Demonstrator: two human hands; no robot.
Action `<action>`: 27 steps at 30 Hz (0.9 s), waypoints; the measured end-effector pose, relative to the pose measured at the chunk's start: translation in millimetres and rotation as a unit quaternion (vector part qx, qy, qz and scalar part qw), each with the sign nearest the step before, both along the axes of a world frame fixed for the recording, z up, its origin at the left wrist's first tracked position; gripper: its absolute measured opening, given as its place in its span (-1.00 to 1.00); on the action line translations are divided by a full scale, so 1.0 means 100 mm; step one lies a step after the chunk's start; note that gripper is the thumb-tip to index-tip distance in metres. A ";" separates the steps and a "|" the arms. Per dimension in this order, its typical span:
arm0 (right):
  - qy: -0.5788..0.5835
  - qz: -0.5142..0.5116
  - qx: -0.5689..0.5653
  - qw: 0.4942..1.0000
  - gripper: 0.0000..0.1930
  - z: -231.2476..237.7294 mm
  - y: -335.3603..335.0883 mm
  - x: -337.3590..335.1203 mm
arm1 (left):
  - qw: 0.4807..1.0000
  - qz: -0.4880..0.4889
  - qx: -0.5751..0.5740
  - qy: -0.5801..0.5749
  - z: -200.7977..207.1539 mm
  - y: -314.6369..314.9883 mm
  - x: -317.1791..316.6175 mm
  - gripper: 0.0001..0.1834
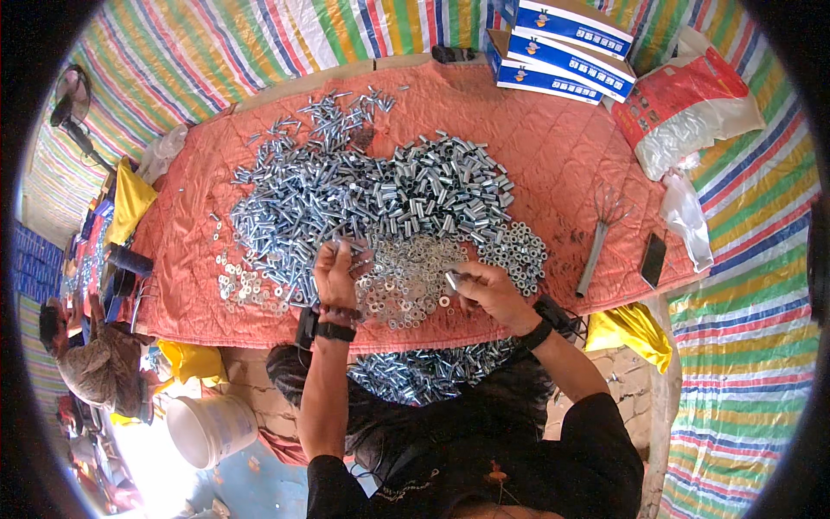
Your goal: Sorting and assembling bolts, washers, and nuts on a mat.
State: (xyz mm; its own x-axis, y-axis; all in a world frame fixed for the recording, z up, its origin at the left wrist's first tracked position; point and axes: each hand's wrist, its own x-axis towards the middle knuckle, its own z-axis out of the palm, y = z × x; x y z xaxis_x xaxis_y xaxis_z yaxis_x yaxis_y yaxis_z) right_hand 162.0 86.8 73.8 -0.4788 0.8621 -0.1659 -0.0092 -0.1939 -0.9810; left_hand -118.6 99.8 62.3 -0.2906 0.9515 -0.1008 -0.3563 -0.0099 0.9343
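Observation:
On the red quilted cloth, my left hand (pixel 334 270) is closed in a pinch over the near edge of the bolts; whatever its fingertips hold is too small to make out. My right hand (pixel 494 296) grips a short silver metal sleeve (pixel 452 279) between thumb and fingers. Between the two hands lies a heap of thin washers (pixel 402 264). Long bolts (pixel 290 203) are piled at the left, and metal sleeves (pixel 441 182) at the middle back. Hex nuts (pixel 515 251) sit right of the washers. Below the table edge, many metal fasteners (pixel 432 374) fill my lap.
Pale rings (pixel 251 290) are scattered at the left. A wire-tined hand rake (pixel 591 259) and a black phone (pixel 654 260) lie at the right. Blue-white boxes (pixel 562 52) and a red-white sack (pixel 683 104) stand behind. A white bucket (pixel 207 430) and another person (pixel 99 363) are at left.

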 end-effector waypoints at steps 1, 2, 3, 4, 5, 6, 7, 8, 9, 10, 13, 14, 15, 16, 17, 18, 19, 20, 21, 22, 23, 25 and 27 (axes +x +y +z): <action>0.000 -0.001 0.000 1.000 -0.67 0.02 -0.01 -0.04 | 1.000 -0.001 0.000 0.000 -0.01 -0.07 0.03 -0.85; 0.004 0.005 0.007 1.000 -0.69 0.03 -0.02 -0.07 | 0.999 -0.012 -0.005 -0.048 -0.02 -0.14 0.08 -0.84; 0.008 0.011 0.014 1.000 -0.70 0.04 -0.03 -0.11 | 0.995 -0.023 -0.011 -0.097 0.01 -0.22 0.15 -0.83; -0.007 0.027 0.034 0.999 -0.71 0.06 -0.01 -0.14 | 0.996 -0.031 -0.037 -0.080 0.06 -0.30 0.22 -0.83; -0.009 0.025 0.032 0.999 -0.71 0.05 -0.03 -0.16 | 0.995 -0.034 -0.038 -0.082 0.00 -0.35 0.29 -0.83; -0.032 0.006 0.111 0.993 -0.73 0.05 -0.05 -0.18 | 0.993 -0.046 -0.032 -0.102 -0.07 -0.42 0.34 -0.83; -0.056 -0.014 0.188 0.981 -0.75 0.02 -0.06 -0.18 | 0.990 -0.061 -0.027 -0.123 -0.08 -0.46 0.44 -0.83; -0.075 -0.014 0.239 0.968 -0.74 -0.02 -0.06 -0.17 | 0.980 -0.079 -0.023 -0.184 -0.08 -0.50 0.54 -0.82; -0.076 -0.016 0.237 0.968 -0.74 -0.02 -0.08 -0.17 | 0.979 -0.080 -0.025 -0.184 -0.01 -0.54 0.65 -0.82; -0.074 -0.012 0.202 0.976 -0.73 0.00 -0.11 -0.17 | 0.975 -0.092 -0.027 -0.201 0.05 -0.59 0.75 -0.84; -0.051 -0.008 0.170 0.984 -0.72 0.12 -0.20 -0.18 | 0.969 -0.112 -0.021 -0.220 -0.01 -0.69 0.87 -0.87; -0.031 -0.007 0.172 0.984 -0.73 0.16 -0.23 -0.18 | 0.968 -0.114 0.001 -0.223 -0.04 -0.71 0.89 -0.87; -0.032 -0.008 0.172 0.985 -0.73 0.18 -0.25 -0.16 | 0.967 -0.118 0.022 -0.227 -0.08 -0.73 0.91 -0.87; -0.054 -0.010 0.213 0.975 -0.74 0.19 -0.26 -0.14 | 0.966 -0.119 0.014 -0.230 -0.10 -0.74 0.91 -0.89; -0.076 -0.012 0.255 0.964 -0.75 0.19 -0.28 -0.13 | 0.966 -0.120 0.013 -0.229 -0.13 -0.76 0.92 -0.89; -0.077 -0.014 0.254 0.964 -0.75 0.18 -0.29 -0.11 | 0.967 -0.113 0.002 -0.227 -0.08 -0.78 0.96 -0.89; -0.100 -0.033 0.311 0.945 -0.76 0.16 -0.29 -0.10 | 0.969 -0.106 -0.010 -0.225 -0.06 -0.79 0.98 -0.89; -0.123 -0.051 0.366 0.921 -0.77 0.14 -0.30 -0.09 | 0.968 -0.107 -0.010 -0.225 -0.09 -0.80 0.99 -0.89; -0.123 -0.052 0.366 0.921 -0.77 0.15 -0.31 -0.09 | 0.969 -0.116 -0.008 -0.218 -0.12 -0.83 0.99 -0.88; -0.134 -0.056 0.378 0.914 -0.77 0.16 -0.32 -0.09 | 0.970 -0.125 -0.006 -0.210 -0.15 -0.86 0.98 -0.87; -0.145 -0.059 0.390 0.907 -0.77 0.17 -0.32 -0.09 | 0.969 -0.126 -0.006 -0.210 -0.17 -0.88 0.96 -0.87; -0.126 -0.058 0.350 0.927 -0.77 0.16 -0.35 -0.07 | 0.979 -0.134 0.000 -0.152 -0.12 -0.92 0.98 -0.74; -0.106 -0.056 0.308 0.944 -0.77 0.13 -0.38 -0.05 | 0.981 -0.125 0.005 -0.150 0.00 -0.98 1.03 -0.70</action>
